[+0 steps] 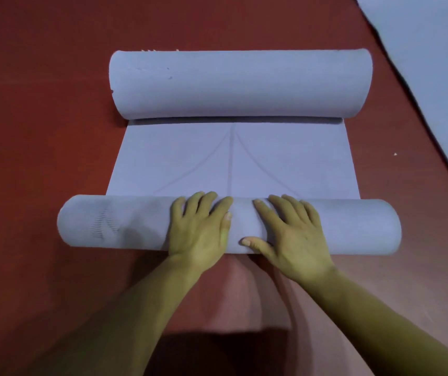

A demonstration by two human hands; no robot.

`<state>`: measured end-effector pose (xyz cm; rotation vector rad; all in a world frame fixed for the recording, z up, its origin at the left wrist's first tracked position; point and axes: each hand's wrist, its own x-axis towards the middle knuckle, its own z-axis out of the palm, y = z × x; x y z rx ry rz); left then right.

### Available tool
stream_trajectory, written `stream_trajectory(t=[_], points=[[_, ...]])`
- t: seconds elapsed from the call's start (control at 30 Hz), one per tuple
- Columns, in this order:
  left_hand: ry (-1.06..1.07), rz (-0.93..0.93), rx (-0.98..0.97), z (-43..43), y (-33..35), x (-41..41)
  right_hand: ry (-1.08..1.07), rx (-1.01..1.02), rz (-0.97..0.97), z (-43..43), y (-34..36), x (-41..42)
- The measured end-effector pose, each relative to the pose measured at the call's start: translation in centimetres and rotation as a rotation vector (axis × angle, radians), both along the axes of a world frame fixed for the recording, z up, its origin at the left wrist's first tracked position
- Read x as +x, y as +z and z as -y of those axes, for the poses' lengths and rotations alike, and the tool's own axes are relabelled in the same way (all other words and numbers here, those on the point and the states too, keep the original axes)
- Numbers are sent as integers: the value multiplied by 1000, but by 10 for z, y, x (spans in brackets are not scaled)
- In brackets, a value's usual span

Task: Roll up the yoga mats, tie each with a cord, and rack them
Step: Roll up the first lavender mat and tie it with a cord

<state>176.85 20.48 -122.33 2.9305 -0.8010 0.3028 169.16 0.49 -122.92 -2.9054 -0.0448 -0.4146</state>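
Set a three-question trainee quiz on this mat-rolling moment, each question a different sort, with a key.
1. True or false: the left hand and the right hand both press on top of the near roll.
2. What lies between the near roll and the far roll? A) a cord B) a flat stretch of mat C) a rack
3. Fill in: a second mat lies at the picture's upper ____ corner.

Key: 1 true; 2 B; 3 right.

Both hands (244, 229) rest on the mat's near roll (108, 223), far roll (240, 82) behind.
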Motion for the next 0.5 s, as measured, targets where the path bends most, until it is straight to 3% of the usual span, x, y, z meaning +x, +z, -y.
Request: stream_trajectory(t=[0.2, 0.5], points=[[-34, 17, -135, 2, 5, 11, 4, -24, -35, 10, 6, 25], [-50, -48, 46, 13, 9, 42, -16, -9, -11, -1, 7, 26]])
